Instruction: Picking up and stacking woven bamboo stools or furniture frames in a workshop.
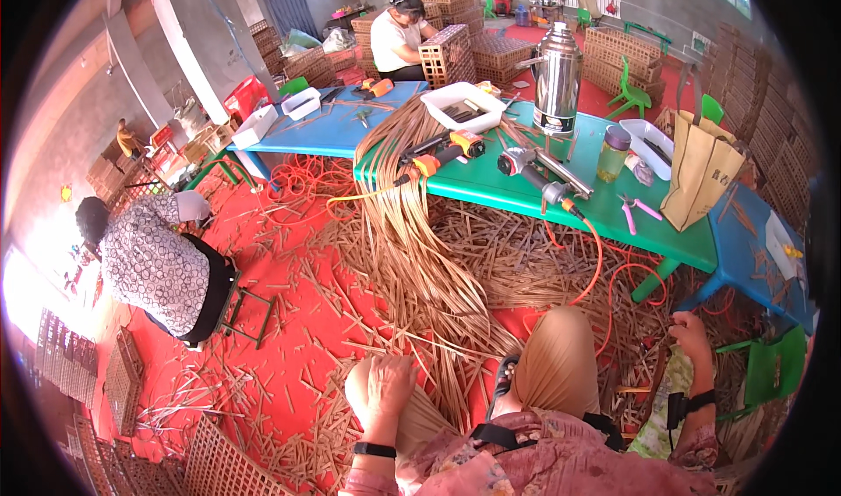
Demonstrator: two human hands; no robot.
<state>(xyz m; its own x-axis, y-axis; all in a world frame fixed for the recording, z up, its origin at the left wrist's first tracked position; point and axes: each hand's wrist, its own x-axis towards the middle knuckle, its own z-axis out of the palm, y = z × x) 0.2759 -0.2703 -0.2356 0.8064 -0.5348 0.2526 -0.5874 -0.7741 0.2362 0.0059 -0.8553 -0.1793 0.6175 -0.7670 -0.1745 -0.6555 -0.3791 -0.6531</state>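
Sitting: a person is looking down over their knees at a red floor (289,321) covered in cane offcuts.
Left hand (383,389): resting flat on the left knee, fingers spread, gripping nothing.
Right hand (692,336): reaching out to the right near the green chair (775,369); fingers curled, whether gripping anything I cannot tell.
Cane strips (412,233): hanging from the green table (526,194) down to the knees.
Nail guns (442,152): lying on the table.

Red floor (298,321), green table (517,194)
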